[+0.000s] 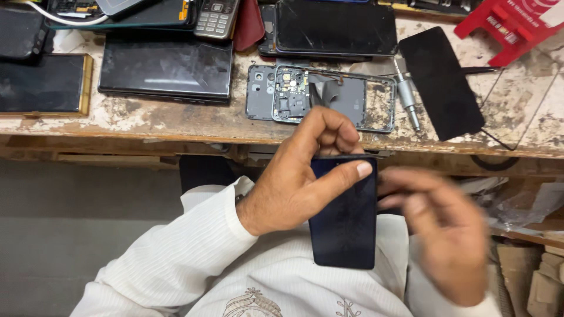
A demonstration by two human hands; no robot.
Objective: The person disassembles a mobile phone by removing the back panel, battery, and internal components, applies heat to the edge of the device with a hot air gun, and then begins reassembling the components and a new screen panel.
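Glossy dark glass phone panel (346, 217), ribbed white cloth sleeve (176, 252), rough flaking wooden bench (176, 120), bare metal phone frame (335, 97).

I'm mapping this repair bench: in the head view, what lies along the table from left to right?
Dark framed panel → large black tablet → opened phone frame → metal screwdriver → loose black screen panel → red stand.

Left hand (294, 176) curled, thumb stretched out flat — right hand (446, 235) blurred, fingers loosely spread.
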